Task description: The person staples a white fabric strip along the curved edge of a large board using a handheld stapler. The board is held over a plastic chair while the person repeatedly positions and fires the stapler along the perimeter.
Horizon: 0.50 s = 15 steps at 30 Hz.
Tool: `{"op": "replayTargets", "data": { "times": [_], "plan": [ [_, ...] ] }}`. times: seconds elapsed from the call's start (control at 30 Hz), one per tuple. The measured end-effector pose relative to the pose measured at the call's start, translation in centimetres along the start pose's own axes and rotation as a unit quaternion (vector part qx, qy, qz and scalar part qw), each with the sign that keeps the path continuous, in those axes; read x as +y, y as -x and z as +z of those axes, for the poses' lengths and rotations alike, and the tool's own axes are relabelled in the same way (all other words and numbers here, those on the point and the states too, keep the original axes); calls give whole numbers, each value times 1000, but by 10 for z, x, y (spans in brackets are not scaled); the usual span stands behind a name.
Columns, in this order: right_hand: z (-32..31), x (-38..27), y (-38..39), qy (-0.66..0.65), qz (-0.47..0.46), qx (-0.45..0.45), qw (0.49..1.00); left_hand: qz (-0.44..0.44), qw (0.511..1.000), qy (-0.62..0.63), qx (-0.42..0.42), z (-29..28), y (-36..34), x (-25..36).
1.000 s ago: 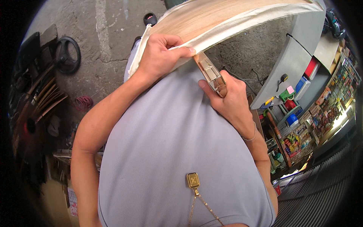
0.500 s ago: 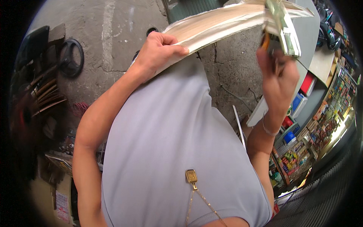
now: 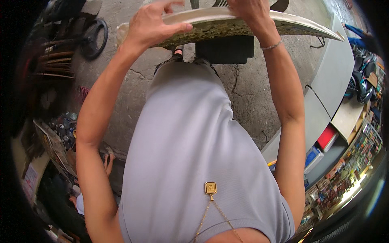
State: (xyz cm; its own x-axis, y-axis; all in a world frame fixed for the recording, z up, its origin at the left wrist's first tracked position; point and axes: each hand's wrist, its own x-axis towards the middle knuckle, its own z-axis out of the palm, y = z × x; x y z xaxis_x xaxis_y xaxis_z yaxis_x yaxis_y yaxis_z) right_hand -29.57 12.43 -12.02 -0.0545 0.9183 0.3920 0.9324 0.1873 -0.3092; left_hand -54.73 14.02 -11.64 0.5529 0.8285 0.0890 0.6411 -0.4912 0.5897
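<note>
A long curved panel with a white fabric-like edge and a mottled, patterned near side spans the top of the view. At its left part, my left hand is open, fingers apart. The thumb lies by the patterned side, while the other fingers reach over the white edge, slightly blurred. My right hand reaches over the panel's top edge, right of the middle. Its fingers are hidden, and I cannot see whether they hold anything.
A dark flat-topped block stands on the concrete floor below the panel. Pale grey boards lie at the right. A black steering wheel is at the far left. Shelves of small goods line the right side.
The panel has turned from its pale wood-toned face to its patterned side. My right hand has moved left onto the panel; the blurred tool and patterned cloth by it no longer show.
</note>
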Motion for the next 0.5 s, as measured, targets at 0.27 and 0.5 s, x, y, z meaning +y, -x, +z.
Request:
{"op": "replayTargets", "data": {
  "times": [0.27, 0.5],
  "plan": [
    [2, 11, -14, 10, 28, -25, 999, 201, 960, -157, 116, 17, 0, 15],
    [16, 17, -21, 18, 7, -49, 999, 214, 944, -212, 131, 16, 1, 5]
  ]
}}
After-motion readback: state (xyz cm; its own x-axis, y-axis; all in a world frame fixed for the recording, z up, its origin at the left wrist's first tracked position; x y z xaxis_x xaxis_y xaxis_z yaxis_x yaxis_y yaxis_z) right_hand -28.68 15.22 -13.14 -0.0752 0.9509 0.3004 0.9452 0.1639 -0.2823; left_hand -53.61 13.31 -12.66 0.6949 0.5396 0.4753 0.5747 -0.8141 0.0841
